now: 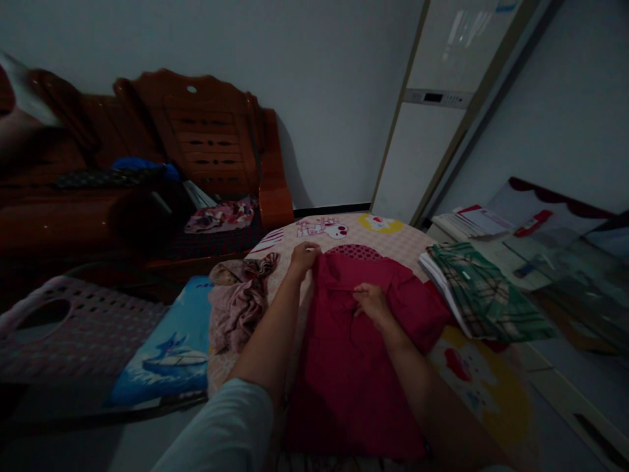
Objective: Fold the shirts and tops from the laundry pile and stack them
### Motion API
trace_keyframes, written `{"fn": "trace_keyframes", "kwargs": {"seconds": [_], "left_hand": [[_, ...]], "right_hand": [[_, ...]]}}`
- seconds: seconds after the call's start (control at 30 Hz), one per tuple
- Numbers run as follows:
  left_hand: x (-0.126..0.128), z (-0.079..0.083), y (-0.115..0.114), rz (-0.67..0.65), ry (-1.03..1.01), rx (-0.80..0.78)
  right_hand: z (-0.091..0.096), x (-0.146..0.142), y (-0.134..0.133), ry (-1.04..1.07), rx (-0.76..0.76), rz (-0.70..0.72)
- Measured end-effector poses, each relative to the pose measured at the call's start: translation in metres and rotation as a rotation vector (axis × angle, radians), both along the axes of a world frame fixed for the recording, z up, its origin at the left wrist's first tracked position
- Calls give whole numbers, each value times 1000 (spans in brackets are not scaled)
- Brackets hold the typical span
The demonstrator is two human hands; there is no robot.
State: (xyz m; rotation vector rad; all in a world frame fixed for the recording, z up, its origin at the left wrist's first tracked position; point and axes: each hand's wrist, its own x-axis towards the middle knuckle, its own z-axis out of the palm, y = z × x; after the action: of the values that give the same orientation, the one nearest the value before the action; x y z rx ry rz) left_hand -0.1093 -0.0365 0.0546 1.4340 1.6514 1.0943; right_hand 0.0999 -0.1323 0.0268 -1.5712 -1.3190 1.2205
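A dark red garment (pixel 348 354) lies spread on a round table covered by a pink cartoon-print cloth (pixel 378 226). My left hand (pixel 303 257) pinches the garment's far left corner, fingers closed on the fabric. My right hand (pixel 372 303) rests on the middle of the garment, fingers curled and gripping a fold of it. A crumpled pinkish-beige cloth (pixel 240 298) sits at the table's left edge, just left of my left forearm.
Folded green plaid clothes (pixel 479 295) are stacked at the table's right. A wooden bench (pixel 147 164) with clothing stands at the back left. A perforated basket (pixel 73 328) and blue board (pixel 171 347) lie left. A desk with papers (pixel 496 219) is right.
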Motion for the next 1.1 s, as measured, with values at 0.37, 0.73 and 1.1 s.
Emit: {"fn": "trace_keyframes", "kwargs": {"seconds": [0.37,0.73,1.1], "left_hand": [[6,-35,-21,157,-46,70],[26,-32,-15,115,571,-139],[22,-35,-12,187,625,15]], "right_hand": [[-6,15,-11,-503,210,68],[12,-20,-1,-950,519,170],[-14,-19,62,-190,290,-64]]}}
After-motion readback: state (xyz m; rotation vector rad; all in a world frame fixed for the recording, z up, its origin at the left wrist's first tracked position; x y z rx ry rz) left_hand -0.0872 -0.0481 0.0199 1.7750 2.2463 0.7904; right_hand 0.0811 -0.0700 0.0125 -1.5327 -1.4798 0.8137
